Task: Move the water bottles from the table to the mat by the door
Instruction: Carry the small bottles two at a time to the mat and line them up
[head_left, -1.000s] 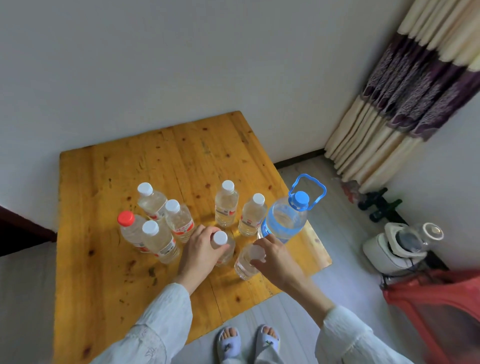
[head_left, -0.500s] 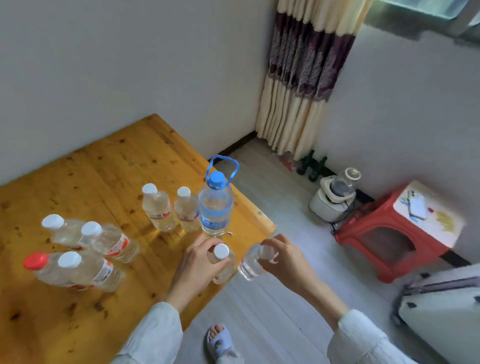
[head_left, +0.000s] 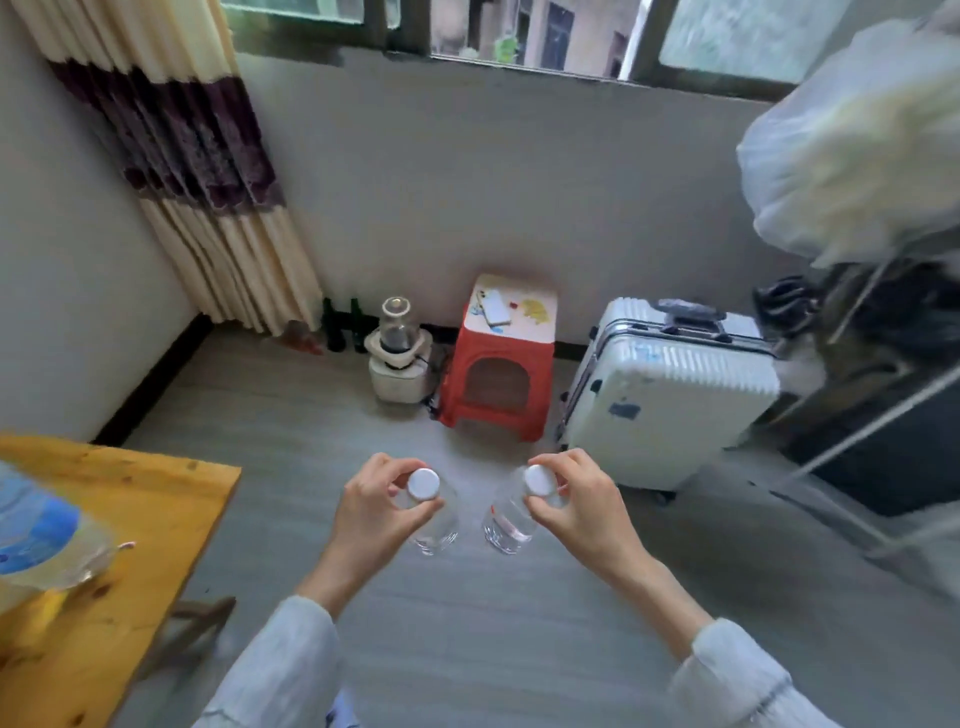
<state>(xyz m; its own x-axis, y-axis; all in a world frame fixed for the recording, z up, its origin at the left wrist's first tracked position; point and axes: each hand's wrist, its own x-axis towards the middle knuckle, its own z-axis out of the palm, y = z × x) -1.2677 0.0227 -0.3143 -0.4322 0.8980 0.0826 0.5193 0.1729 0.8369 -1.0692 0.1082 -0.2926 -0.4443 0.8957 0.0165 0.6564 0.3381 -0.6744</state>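
Over the bare floor, clear of the table's (head_left: 156, 499) right edge, the left hand (head_left: 371, 514) and right hand (head_left: 582, 512) are each pinching a small bottle (head_left: 439, 525) (head_left: 506, 519) by its neck. Carrying is underway (no mat visible); next, finding the door.

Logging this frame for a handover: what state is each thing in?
Left hand: gripping the left bottle below its cap.
Right hand: gripping the right bottle likewise.
Both bottles: capped, off the table.
Large jug: on the table.
Suitcase: closed, upright.
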